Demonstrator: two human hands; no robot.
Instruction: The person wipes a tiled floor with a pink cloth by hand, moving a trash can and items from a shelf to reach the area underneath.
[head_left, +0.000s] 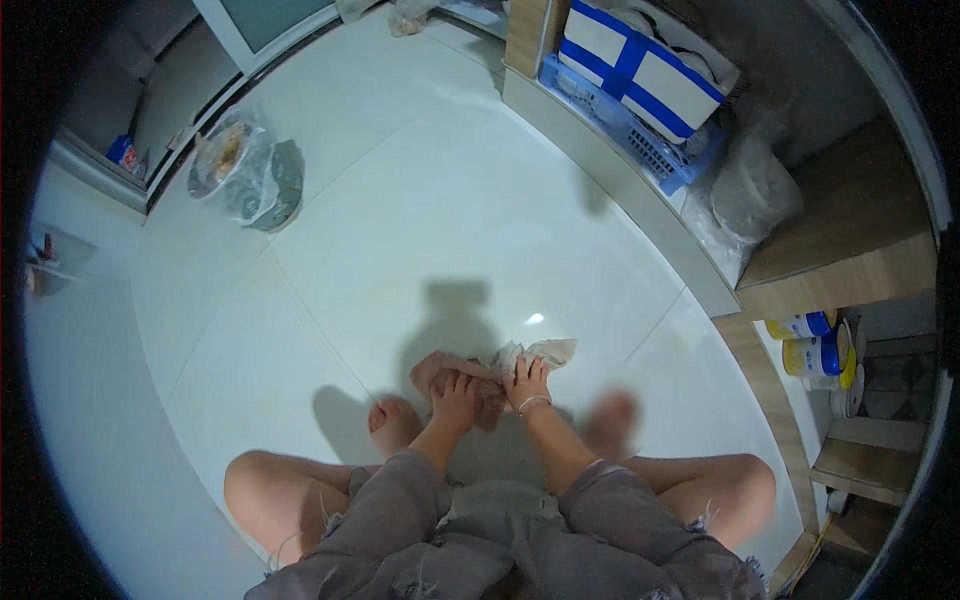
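A brownish-pink cloth (430, 367) lies bunched on the white tiled floor (465, 217) in front of me. My left hand (454, 401) rests on it with the fingers pointing forward. Just to the right, a whitish cloth (556, 351) touches the pink one. My right hand (528, 386), with a thin band at the wrist, presses on the whitish cloth and the edge of the pink one. Both hands are side by side between my bare feet. Whether the fingers grip any fabric underneath is hidden.
A bin with a plastic bag (259, 184) stands at the upper left near a sliding door frame (244, 71). Along the right runs a low cabinet holding a blue plastic basket (622, 131), a plastic-wrapped item (754, 191) and yellow-and-blue tins (810, 356). A wall borders the left.
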